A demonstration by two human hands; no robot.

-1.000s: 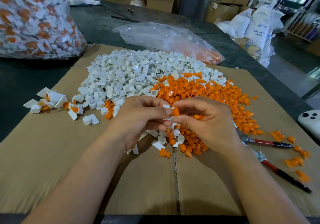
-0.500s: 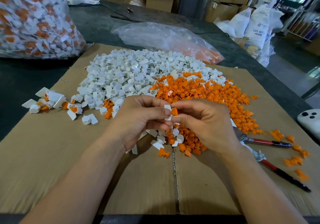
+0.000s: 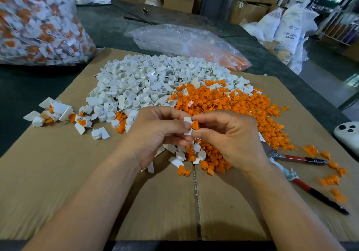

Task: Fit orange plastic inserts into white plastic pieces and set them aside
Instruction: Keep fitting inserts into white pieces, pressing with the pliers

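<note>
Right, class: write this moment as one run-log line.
step: fitting | left hand: pinches white piece | right hand: holds orange insert against it | set aside: not yet

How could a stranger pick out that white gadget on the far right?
Go to the right edge of the cardboard sheet, past the orange inserts. On the dark tabletop lies a rounded white device, alone bearing three dark round spots.
</note>
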